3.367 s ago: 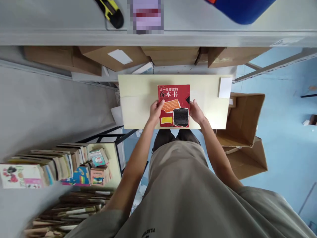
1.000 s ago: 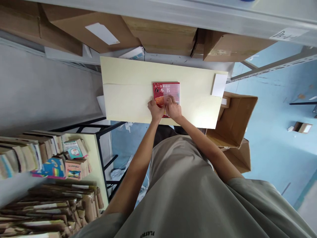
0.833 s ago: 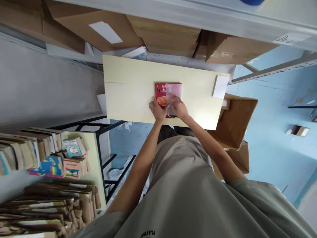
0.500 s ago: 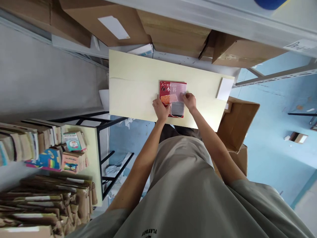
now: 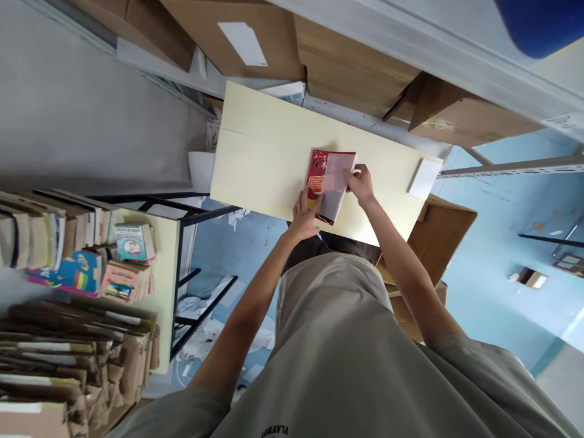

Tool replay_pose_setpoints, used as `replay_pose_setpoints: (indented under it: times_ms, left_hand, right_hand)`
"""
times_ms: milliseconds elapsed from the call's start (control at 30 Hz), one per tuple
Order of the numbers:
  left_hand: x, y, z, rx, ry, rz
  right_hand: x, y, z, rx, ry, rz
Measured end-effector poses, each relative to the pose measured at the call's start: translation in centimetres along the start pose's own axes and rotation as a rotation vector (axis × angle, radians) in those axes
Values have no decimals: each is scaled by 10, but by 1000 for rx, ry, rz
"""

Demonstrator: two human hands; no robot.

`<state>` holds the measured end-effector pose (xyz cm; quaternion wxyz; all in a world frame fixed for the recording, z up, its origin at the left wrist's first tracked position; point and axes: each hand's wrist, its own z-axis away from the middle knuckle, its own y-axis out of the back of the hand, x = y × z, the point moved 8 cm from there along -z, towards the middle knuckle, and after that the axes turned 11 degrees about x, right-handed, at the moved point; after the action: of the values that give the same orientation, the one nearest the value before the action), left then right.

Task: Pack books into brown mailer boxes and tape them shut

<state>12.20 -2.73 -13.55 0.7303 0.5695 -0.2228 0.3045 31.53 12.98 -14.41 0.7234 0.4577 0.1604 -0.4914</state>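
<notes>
Glossy red book lies flat on the smooth cream board; left hand presses its near corner with fingers spread, right hand pinches a clear film at its edge.

A red book with a translucent sheet over its cover lies flat on the pale tabletop.

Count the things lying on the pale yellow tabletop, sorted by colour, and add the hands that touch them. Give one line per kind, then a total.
Red book, a pale translucent sheet over part of its cover: 1
White pad-like block at the tabletop corner: 1
Hands on the book, left hand and right hand: 2
Total: 4
</notes>
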Motion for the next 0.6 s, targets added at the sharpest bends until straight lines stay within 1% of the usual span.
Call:
replay_pose_setpoints:
  times_ms: [67, 133, 200, 300, 367, 400, 433, 500, 600]
  left_hand:
    - [-1, 9, 11, 8, 2, 23]
    - [-4, 20, 16, 64, 39, 84]
    - [-8, 29, 16, 111, 66, 153]
    - [-15, 38, 13, 131, 76, 237]
    - [-21, 43, 13, 159, 88, 286]
    - [-23, 46, 14, 183, 101, 315]
    - [-26, 48, 15, 206, 122, 348]
    - [-32, 48, 18, 248, 192, 433]
    - [-44, 43, 25, 300, 365, 606]
  right_hand:
    - [-17, -16, 10, -34, 26, -8]
    - [-37, -28, 17, -86, 123, 38]
    - [-57, -29, 17, -120, 286, 149]
    - [-93, -19, 2, -164, 623, 372]
    - [-117, -18, -13, -268, 798, 464]
    - [-128, -20, -20, -331, 845, 480]
    - [-139, -23, -27, -392, 865, 484]
    - [-158, -32, -39, -482, 822, 459]
    - [-179, -48, -49, -526, 632, 378]
